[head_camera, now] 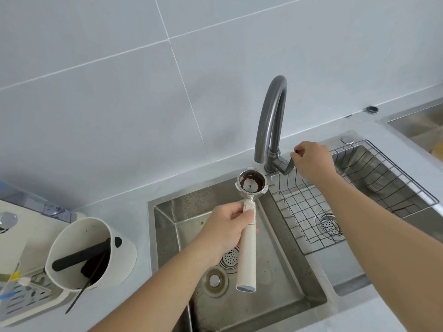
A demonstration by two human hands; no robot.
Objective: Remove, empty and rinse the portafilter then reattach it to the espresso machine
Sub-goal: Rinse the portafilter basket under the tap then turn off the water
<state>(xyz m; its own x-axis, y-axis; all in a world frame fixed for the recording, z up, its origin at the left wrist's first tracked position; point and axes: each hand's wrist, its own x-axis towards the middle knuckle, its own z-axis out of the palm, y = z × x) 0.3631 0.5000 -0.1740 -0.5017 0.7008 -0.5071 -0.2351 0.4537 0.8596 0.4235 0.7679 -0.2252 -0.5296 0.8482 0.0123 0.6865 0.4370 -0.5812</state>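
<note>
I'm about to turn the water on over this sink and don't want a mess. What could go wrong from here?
1. The portafilter basket sits close under the faucet spout with coffee residue still inside; a strong jet could splash grounds onto the wall and counter.
2. The left hand holds the handle alone, near the basket end; a sudden jet could tip it.
3. The right hand is on the faucet lever; opening it fast likely worsens the splash.

Bright, even light, soft shadows; wide-angle bending at the edges.
</note>
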